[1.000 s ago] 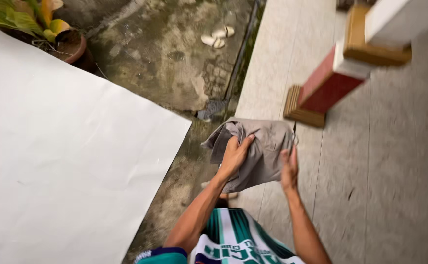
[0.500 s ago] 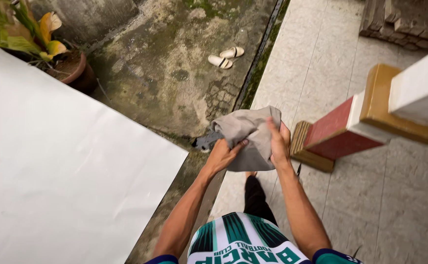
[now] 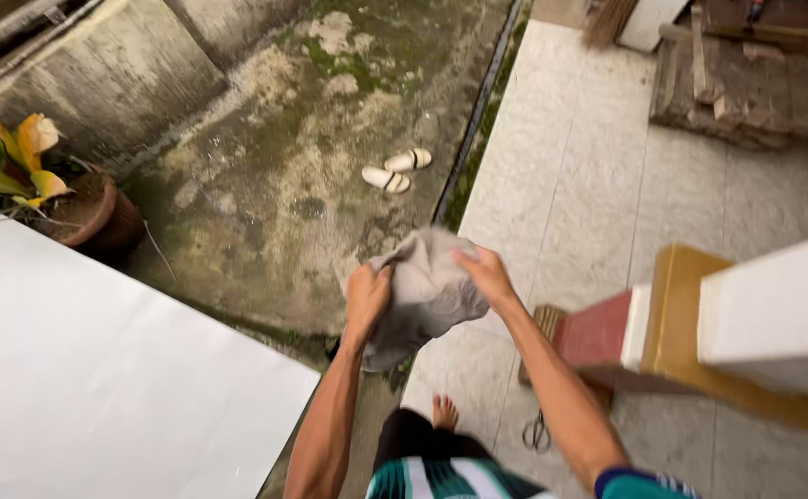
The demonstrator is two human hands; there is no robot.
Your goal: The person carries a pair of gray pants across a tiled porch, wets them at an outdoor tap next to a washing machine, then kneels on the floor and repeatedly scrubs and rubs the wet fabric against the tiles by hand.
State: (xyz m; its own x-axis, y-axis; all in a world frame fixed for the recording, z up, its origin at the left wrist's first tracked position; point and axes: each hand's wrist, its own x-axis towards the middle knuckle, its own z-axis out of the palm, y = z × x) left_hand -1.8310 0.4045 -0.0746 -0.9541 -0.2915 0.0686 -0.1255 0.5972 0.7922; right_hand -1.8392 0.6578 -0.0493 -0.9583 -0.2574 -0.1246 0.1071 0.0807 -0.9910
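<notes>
Mossy concrete meets pale tile below; both hands, left (image 3: 367,294) and right (image 3: 485,273), clutch a bunched grey cloth (image 3: 425,298) at waist height. Better to grip opposite edges, so it opens flat.

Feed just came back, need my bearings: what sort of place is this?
Probably a house's backyard beside a tiled porch: mossy concrete ground, sandals left outside, a potted plant. Both hands hold a grey cloth.
</notes>
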